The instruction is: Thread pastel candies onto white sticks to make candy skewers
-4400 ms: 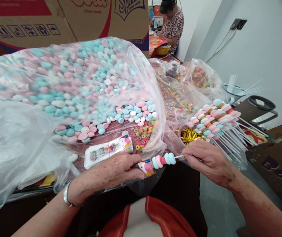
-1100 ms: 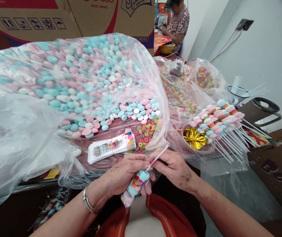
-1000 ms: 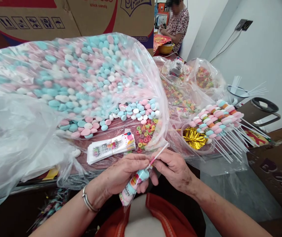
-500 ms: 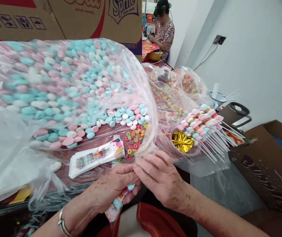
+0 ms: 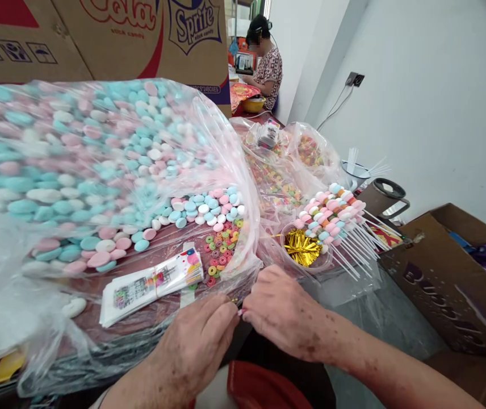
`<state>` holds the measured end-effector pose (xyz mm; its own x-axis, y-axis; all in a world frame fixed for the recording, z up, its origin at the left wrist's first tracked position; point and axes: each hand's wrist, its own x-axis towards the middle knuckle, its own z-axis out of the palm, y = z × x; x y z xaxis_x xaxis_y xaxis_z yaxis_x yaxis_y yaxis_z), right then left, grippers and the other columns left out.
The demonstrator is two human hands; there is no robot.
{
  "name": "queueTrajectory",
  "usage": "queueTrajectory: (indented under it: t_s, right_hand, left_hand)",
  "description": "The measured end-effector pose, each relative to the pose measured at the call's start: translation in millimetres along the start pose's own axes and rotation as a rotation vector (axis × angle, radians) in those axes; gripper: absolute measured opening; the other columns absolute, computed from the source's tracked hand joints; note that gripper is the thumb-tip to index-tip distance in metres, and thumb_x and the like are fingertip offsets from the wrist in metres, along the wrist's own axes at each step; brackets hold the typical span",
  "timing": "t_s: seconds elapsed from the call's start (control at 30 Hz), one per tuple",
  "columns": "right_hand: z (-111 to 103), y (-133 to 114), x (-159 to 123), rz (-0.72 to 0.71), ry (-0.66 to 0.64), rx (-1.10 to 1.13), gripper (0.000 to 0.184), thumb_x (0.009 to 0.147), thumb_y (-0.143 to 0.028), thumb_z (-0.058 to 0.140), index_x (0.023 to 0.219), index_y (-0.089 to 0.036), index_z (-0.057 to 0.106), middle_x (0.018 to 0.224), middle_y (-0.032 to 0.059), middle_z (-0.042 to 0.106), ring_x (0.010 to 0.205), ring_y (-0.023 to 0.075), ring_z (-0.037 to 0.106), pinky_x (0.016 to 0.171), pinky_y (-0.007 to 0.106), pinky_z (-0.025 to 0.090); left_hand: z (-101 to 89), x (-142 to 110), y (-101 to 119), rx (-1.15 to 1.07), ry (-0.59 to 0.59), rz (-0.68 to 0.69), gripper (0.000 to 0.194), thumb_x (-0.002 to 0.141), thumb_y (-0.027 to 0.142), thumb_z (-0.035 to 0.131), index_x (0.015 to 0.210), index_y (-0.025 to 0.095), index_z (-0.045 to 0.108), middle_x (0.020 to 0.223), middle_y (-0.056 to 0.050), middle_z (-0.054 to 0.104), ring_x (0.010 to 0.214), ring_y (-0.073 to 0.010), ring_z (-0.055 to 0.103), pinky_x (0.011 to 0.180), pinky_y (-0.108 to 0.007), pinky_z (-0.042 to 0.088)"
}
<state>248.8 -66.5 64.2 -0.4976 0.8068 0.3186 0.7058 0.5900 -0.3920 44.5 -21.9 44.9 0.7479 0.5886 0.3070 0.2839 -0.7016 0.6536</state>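
My left hand is closed, with its back to the camera. Beside it, my right hand is curled with thumb and fingers pinched together. Between the two sets of fingertips shows a small pinkish bit of a candy packet; the rest of the packet is hidden by the hands. A tiny gold-coloured glint appears at the left fingertips, too small to make out. Just beyond my hands lie a stack of printed candy bags, loose ring candies and a round tub of gold twist ties.
A big clear bag of pink, blue and white candies covers the left. Candy skewers lie at right, near a lidded mug. An open cardboard box stands at lower right. A person sits further back.
The candy packet, showing below my left hand before, is now almost covered. My left hand has turned over it, and both hands' fingertips have drawn level. The camera view has shifted slightly right.
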Motion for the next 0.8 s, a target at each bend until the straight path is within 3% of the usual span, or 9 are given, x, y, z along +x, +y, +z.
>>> queueTrajectory:
  t_s: [0.1, 0.17, 0.3, 0.4, 0.53, 0.7, 0.8]
  right_hand:
    - [-21, 22, -6, 0.267, 0.211, 0.147, 0.021, 0.096, -0.025, 0.043, 0.091, -0.019, 0.063, 0.086, 0.0039, 0.066, 0.081, 0.0161, 0.057, 0.075, 0.029, 0.042]
    - [-31, 46, -11, 0.510, 0.328, 0.094, 0.021, 0.093, -0.024, 0.044, 0.091, -0.020, 0.064, 0.088, 0.0034, 0.067, 0.082, 0.0164, 0.059, 0.074, 0.027, 0.042]
    - [-36, 85, -12, 0.802, 0.217, -0.079, 0.018, 0.083, -0.024, 0.051, 0.086, -0.019, 0.068, 0.082, 0.0035, 0.069, 0.076, 0.0190, 0.060, 0.069, 0.029, 0.040]
    - [-31, 96, -5, 0.807, 0.095, -0.120, 0.020, 0.082, -0.025, 0.051, 0.084, -0.020, 0.071, 0.087, 0.0047, 0.071, 0.081, 0.0201, 0.062, 0.070, 0.029, 0.039]
    - [-22, 98, 4, 0.773, 0.049, -0.187, 0.020, 0.082, -0.023, 0.051, 0.078, -0.021, 0.071, 0.088, 0.0053, 0.072, 0.083, 0.0200, 0.062, 0.070, 0.028, 0.038]
    - [-20, 98, 5, 0.778, 0.074, -0.225, 0.022, 0.084, -0.020, 0.047, 0.075, -0.019, 0.067, 0.083, 0.0063, 0.070, 0.080, 0.0197, 0.060, 0.070, 0.029, 0.038]
    - [-24, 102, -1, 0.704, 0.211, -0.160, 0.022, 0.085, -0.022, 0.047, 0.077, -0.019, 0.067, 0.084, 0.0056, 0.067, 0.084, 0.0190, 0.059, 0.077, 0.029, 0.041]
  left_hand:
    - [-6.3, -1, -1, -0.142, 0.069, -0.241, 0.016, 0.090, 0.024, 0.052, 0.078, 0.021, 0.063, 0.065, -0.002, 0.060, 0.060, -0.0148, 0.053, 0.060, -0.024, 0.041]
    - [-9.8, 1, -2, -0.362, 0.078, -0.461, 0.020, 0.089, 0.033, 0.056, 0.075, 0.021, 0.063, 0.064, -0.001, 0.060, 0.057, -0.0135, 0.053, 0.055, -0.022, 0.043]
    - [-7.6, 5, 0, -0.757, 0.091, -0.742, 0.026, 0.080, 0.043, 0.065, 0.072, 0.019, 0.061, 0.066, -0.001, 0.063, 0.049, -0.0110, 0.051, 0.036, -0.016, 0.034]
    - [-2.4, 8, 5, -0.849, 0.088, -0.841, 0.030, 0.074, 0.046, 0.070, 0.071, 0.018, 0.060, 0.065, -0.002, 0.063, 0.046, -0.0103, 0.051, 0.030, -0.013, 0.024]
    - [1.2, 11, 8, -0.882, 0.102, -0.860, 0.033, 0.070, 0.046, 0.073, 0.069, 0.017, 0.058, 0.063, -0.001, 0.062, 0.044, -0.0089, 0.050, 0.030, -0.012, 0.026]
    - [3.8, 10, 6, -0.903, 0.055, -0.875, 0.035, 0.072, 0.050, 0.071, 0.072, 0.017, 0.058, 0.063, -0.001, 0.062, 0.043, -0.0096, 0.050, 0.027, -0.012, 0.028]
    - [5.0, 9, 5, -0.945, 0.057, -0.851, 0.033, 0.073, 0.047, 0.071, 0.073, 0.017, 0.057, 0.062, -0.001, 0.061, 0.043, -0.0095, 0.050, 0.028, -0.012, 0.029]
